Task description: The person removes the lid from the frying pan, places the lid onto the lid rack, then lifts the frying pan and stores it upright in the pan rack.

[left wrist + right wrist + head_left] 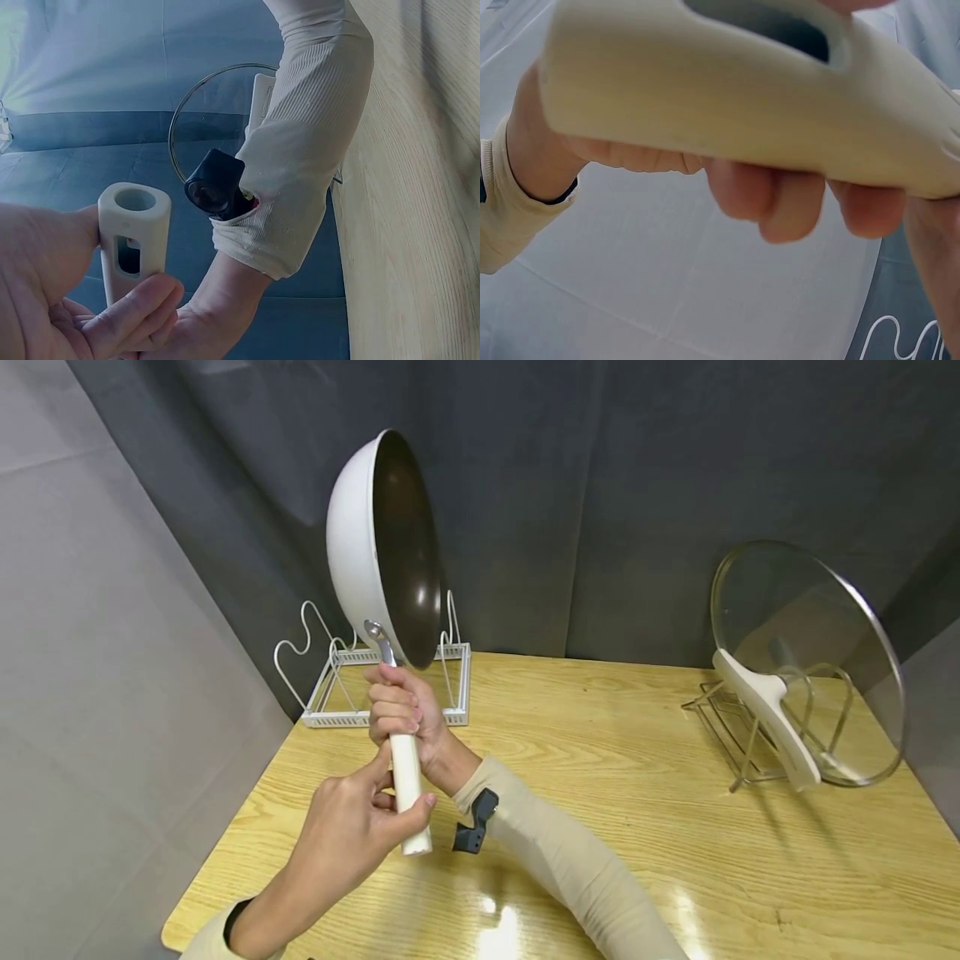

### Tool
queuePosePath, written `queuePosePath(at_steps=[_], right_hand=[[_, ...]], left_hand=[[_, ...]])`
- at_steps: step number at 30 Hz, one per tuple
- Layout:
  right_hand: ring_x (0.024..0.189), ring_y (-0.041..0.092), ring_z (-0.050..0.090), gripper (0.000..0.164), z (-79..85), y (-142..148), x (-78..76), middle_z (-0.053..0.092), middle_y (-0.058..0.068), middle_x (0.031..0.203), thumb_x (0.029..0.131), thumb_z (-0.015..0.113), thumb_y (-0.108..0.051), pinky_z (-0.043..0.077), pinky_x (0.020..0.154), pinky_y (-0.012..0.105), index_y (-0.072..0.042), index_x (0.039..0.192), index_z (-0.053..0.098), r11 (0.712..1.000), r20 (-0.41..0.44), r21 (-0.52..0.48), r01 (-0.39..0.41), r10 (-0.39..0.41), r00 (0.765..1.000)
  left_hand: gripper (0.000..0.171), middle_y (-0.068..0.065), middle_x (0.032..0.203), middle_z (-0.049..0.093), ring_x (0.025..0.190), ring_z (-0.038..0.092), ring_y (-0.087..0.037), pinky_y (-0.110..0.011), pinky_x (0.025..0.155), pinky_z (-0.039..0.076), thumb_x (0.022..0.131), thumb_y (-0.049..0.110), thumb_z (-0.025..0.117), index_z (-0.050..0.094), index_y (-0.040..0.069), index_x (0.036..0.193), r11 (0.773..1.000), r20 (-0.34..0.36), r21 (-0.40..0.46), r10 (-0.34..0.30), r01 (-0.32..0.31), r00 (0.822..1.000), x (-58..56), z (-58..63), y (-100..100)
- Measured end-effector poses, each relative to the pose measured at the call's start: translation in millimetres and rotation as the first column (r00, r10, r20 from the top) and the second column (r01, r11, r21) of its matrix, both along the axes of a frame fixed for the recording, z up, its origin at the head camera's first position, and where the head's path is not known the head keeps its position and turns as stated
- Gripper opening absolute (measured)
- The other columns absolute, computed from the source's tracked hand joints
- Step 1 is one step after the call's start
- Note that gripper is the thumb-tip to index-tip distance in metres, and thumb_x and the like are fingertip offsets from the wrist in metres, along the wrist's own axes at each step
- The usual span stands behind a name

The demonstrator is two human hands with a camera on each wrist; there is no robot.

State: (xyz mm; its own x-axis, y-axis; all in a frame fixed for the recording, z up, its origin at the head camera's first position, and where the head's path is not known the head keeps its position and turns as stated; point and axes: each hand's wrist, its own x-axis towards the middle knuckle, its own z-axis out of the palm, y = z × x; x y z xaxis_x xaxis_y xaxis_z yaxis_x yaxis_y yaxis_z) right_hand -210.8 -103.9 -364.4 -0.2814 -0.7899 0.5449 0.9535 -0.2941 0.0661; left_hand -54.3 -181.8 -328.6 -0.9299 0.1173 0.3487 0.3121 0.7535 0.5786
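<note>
A deep frying pan (352,539), white outside and dark brown inside, is held up on its side above the table. My right hand (405,706) grips its cream handle (407,768) near the metal joint, fingers curled round it. Lower down, my left hand (348,818) pinches the same handle between thumb and fingers. In the left wrist view the handle's hollow end (135,199) and its slot face the camera. Close up in the right wrist view, the handle (682,97) hides much of the hands; left fingertips (739,187) show beneath it.
Behind the pan stands a white wire rack (337,718) at the table's back left. On the right, a glass lid (825,610) with a cream handle (765,702) leans in a metal wire stand (742,768). A dark curtain (637,510) hangs behind the wooden table (585,718).
</note>
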Motion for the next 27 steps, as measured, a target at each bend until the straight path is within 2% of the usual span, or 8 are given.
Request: queuePosePath(at_steps=[9,14,27], right_hand=[[0.040,0.003,0.022,0.024,-4.9,1,0.9,0.024,-0.013,0.055,0.102,0.052,-0.009,0.030,0.035,0.018,-0.011,0.079,0.044,1.000,0.022,0.006,0.010,-0.010,1.000],[0.040,0.002,0.022,0.024,-7.3,2,-0.5,0.024,-0.013,0.055,0.102,0.052,-0.009,0.031,0.036,0.018,-0.011,0.079,0.045,1.000,0.027,0.005,0.017,-0.017,0.999],[0.039,0.002,0.024,0.022,-12.3,4,-1.0,0.024,-0.013,0.054,0.102,0.051,-0.010,0.032,0.035,0.019,-0.011,0.081,0.045,1.000,0.033,-0.002,0.021,-0.021,0.999]], left_hand=[[0.025,0.001,0.074,0.073,0.064,0.070,-0.004,-0.017,0.050,0.052,0.082,0.019,0.082,0.068,0.012,0.101,1.000,0.056,0.012,0.003,-0.004,0.998,0.2,-1.4,1],[0.030,0.000,0.075,0.074,0.064,0.071,-0.005,-0.017,0.050,0.052,0.082,0.019,0.082,0.071,0.009,0.107,1.000,0.061,0.007,0.005,-0.006,0.998,-0.6,-1.6,2],[0.030,-0.001,0.072,0.074,0.061,0.070,-0.004,-0.018,0.047,0.051,0.081,0.019,0.082,0.072,0.008,0.107,1.000,0.096,0.025,0.009,-0.012,0.995,-2.5,-3.6,4]])
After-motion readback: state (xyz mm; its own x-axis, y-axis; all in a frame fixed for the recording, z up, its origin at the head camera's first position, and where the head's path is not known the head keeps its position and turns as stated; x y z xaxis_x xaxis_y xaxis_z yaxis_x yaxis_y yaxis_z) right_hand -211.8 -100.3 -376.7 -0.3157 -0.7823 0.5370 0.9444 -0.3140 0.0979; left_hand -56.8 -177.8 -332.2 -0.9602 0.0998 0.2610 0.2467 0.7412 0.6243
